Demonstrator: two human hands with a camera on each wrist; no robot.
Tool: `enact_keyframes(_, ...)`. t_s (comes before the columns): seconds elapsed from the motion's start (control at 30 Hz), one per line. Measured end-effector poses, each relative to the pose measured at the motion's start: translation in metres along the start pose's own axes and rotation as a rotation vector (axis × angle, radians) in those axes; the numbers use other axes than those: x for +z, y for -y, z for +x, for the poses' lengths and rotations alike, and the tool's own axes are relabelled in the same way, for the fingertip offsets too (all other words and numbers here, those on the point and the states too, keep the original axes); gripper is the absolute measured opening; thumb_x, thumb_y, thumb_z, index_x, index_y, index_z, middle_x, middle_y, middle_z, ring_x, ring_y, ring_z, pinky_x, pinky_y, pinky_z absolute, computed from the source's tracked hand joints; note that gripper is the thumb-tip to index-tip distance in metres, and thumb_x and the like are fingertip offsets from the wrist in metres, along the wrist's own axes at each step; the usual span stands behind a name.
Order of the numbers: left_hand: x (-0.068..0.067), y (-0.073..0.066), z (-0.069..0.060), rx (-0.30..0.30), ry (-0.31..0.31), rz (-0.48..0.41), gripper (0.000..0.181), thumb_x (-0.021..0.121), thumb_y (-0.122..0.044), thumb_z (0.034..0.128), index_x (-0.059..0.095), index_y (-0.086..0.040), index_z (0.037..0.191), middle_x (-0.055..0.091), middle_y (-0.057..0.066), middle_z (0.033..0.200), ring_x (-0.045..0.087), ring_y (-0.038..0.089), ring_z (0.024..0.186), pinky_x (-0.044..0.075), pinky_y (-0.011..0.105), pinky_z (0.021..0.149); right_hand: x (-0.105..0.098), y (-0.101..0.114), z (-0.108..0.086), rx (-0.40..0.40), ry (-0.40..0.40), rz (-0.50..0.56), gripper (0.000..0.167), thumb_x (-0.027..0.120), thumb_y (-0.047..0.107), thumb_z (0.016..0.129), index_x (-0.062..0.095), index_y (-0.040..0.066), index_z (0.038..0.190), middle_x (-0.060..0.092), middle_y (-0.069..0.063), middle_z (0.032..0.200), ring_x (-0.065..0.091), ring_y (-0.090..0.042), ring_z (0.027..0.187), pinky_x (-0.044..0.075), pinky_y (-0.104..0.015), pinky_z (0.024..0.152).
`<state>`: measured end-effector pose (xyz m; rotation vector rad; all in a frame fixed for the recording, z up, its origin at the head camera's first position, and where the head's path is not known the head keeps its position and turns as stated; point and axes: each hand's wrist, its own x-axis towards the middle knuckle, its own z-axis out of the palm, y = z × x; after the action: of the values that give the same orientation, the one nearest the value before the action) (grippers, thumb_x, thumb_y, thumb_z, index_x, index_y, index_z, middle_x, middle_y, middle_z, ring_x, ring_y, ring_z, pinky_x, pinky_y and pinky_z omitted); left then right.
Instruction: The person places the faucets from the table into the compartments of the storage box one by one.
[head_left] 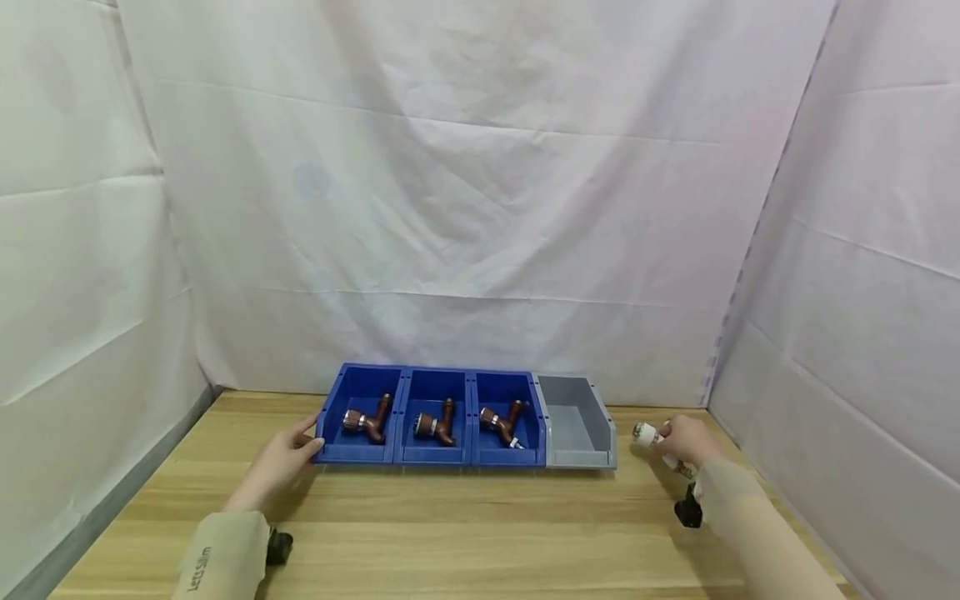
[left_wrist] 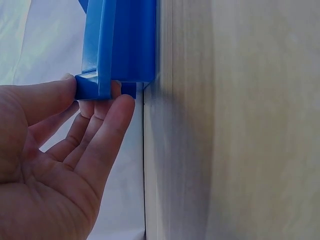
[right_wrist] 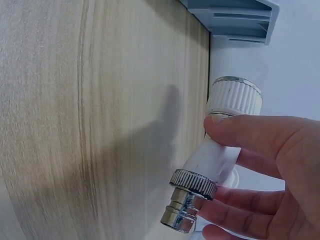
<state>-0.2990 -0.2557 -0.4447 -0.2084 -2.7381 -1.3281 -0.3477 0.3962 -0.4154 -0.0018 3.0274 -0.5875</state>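
In the head view, my left hand (head_left: 281,458) grips the front left corner of the leftmost blue bin (head_left: 352,454); its thumb lies on the rim and its fingers curl below in the left wrist view. My right hand (head_left: 692,439) holds a white tap (right_wrist: 212,160) with a ribbed knob and a metal nozzle, above the table right of the grey bin (head_left: 581,458). One brown tap (head_left: 375,428) lies in the leftmost bin, another brown tap (head_left: 425,425) in the middle blue bin (head_left: 431,455), and a third brown tap (head_left: 490,418) in the right blue bin (head_left: 506,457).
The bins stand side by side in a row at the back of the wooden table (head_left: 450,533). White cloth (head_left: 480,208) hangs behind them and on both sides. Inside the grey bin only its bare floor shows.
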Motion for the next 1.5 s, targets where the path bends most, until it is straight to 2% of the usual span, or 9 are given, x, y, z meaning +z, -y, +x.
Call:
enact_keyframes(0.37,0.000,-0.001,-0.002,0.007,0.008,0.004,0.057,0.055,-0.010,0.0984,0.031,0.008,0.146,0.065,0.018,0.095,0.063,0.023,0.074,0.050,0.034,0.062,-0.011,0.003,-0.008,0.000,0.004,-0.001,0.034,0.071,0.014,0.082,0.069,-0.009,0.106,0.069,-0.012,0.088,0.061,-0.018,0.064,0.051,-0.036,0.058)
enact_keyframes(0.57,-0.001,0.000,0.000,-0.011,0.011,0.002,0.057,0.055,-0.013,0.0993,0.031,0.006,0.148,0.065,0.019,0.098,0.062,0.023,0.074,0.049,0.035,0.062,-0.019,0.007,-0.013,-0.011,-0.005,0.024,0.029,0.073,0.014,0.080,0.070,-0.008,0.099,0.068,-0.012,0.087,0.063,-0.020,0.071,0.053,-0.041,0.065)
enact_keyframes(0.83,-0.001,0.000,0.000,-0.017,0.015,0.003,0.058,0.055,-0.012,0.0992,0.030,0.006,0.148,0.065,0.022,0.100,0.064,0.025,0.076,0.051,0.035,0.064,-0.022,0.010,-0.016,0.002,-0.001,-0.024,0.037,0.074,0.018,0.081,0.068,-0.009,0.106,0.068,-0.018,0.096,0.065,-0.026,0.080,0.052,-0.047,0.070)
enact_keyframes(1.03,-0.001,0.001,-0.001,-0.016,0.012,-0.001,0.058,0.055,-0.011,0.0989,0.030,0.006,0.148,0.065,0.021,0.098,0.064,0.025,0.075,0.051,0.034,0.063,-0.022,0.013,-0.017,0.009,-0.006,-0.053,0.029,0.074,0.019,0.081,0.071,-0.004,0.098,0.069,-0.009,0.086,0.062,-0.021,0.071,0.051,-0.042,0.063)
enact_keyframes(1.27,-0.001,0.000,-0.002,-0.015,0.021,-0.009,0.058,0.054,-0.013,0.0996,0.029,0.007,0.148,0.064,0.021,0.099,0.064,0.025,0.078,0.052,0.037,0.065,-0.024,0.016,-0.015,0.023,0.013,-0.089,0.020,0.074,0.024,0.081,0.074,0.005,0.089,0.067,-0.003,0.079,0.059,-0.020,0.068,0.048,-0.041,0.060)
enact_keyframes(1.5,-0.001,-0.002,-0.003,-0.019,0.012,-0.006,0.057,0.055,-0.011,0.0989,0.030,0.008,0.147,0.064,0.021,0.099,0.064,0.026,0.078,0.053,0.038,0.066,-0.024,0.018,-0.015,0.013,0.023,-0.079,0.019,0.073,0.024,0.081,0.074,0.007,0.089,0.067,-0.002,0.079,0.059,-0.020,0.069,0.048,-0.041,0.061)
